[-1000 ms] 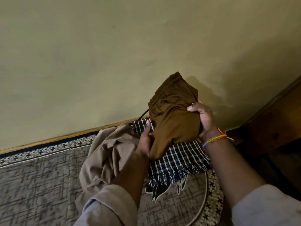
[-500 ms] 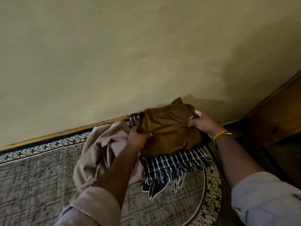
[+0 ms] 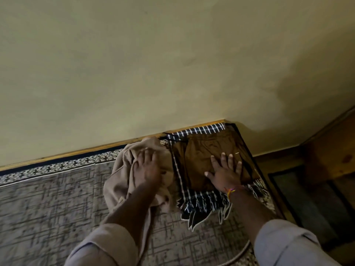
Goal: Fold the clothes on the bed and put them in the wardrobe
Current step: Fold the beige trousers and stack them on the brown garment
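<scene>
This is a bedroom in a home. A bed (image 3: 48,204) fills the lower left, spread with a grey cover printed in a scratchy crosshatch pattern and edged with a black-and-white patterned border. It is pushed against a plain, cream-yellow painted wall (image 3: 153,64), with a strip of the wooden bed frame (image 3: 96,150) showing along the join. Clothes lie on the cover in the corner: a folded brown garment (image 3: 199,160) on a fringed checked cloth (image 3: 203,202), and a crumpled beige garment (image 3: 123,181) beside them. Varnished wooden furniture (image 3: 330,150) stands at the right edge.
</scene>
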